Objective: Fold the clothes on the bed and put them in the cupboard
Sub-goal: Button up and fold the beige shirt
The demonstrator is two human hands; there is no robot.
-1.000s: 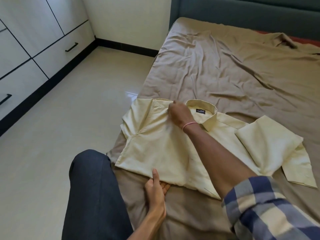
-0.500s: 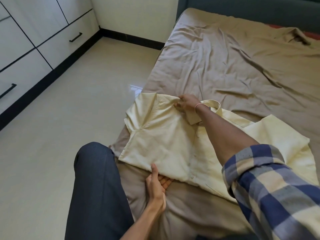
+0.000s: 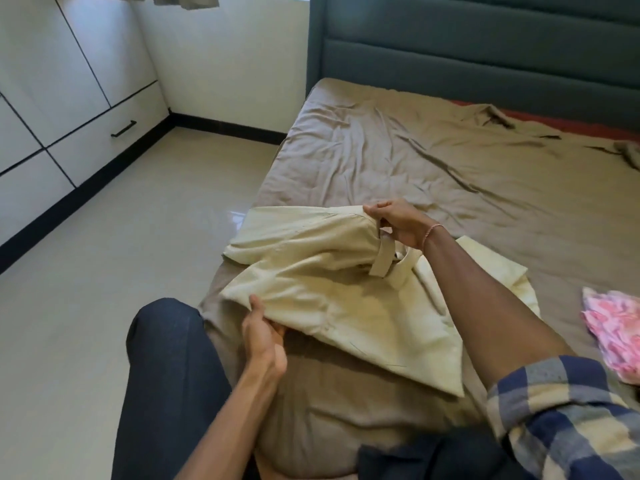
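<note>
Pink garment [image 3: 614, 327] half off-frame, rt edge; L hand [image 3: 264, 336] partly under shirt [image 3: 329, 289].

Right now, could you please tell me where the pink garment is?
In the head view, the pink garment lies on the brown bedsheet at the right edge, just right of the cream shirt.

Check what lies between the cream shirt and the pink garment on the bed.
Only bare brown bedsheet, in the head view; cream shirt and pink garment lie apart.

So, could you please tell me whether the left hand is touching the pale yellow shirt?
Touching. The head view shows the left hand pinching the pale yellow shirt at its near edge, thumb on top.
</note>
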